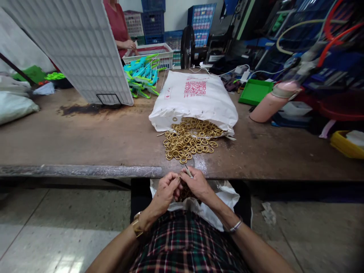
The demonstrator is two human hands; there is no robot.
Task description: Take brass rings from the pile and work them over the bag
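Several gold-coloured rings (pixel 189 142) spill from the open end of a white sack (pixel 193 93) onto the brown table. Just below the table's front edge, my left hand (pixel 167 187) is closed in a pinch; what its fingertips hold is too small to tell. Touching it, my right hand (pixel 196 184) is closed on a thin, pointed tool (pixel 188 171), whose tip points toward the rings. Under both hands, a white bag (pixel 227 195) lies open on my lap, with darker rings (pixel 186 193) inside, partly hidden by my fingers.
On the brown table (pixel 113 140) a white ribbed panel (pixel 85 49) stands at left, beside blue and green plastic pieces (pixel 143 74). A green tray (pixel 256 91) and a pink bottle (pixel 274 100) are at right. Behind, a person in red reaches into a white crate (pixel 163 57).
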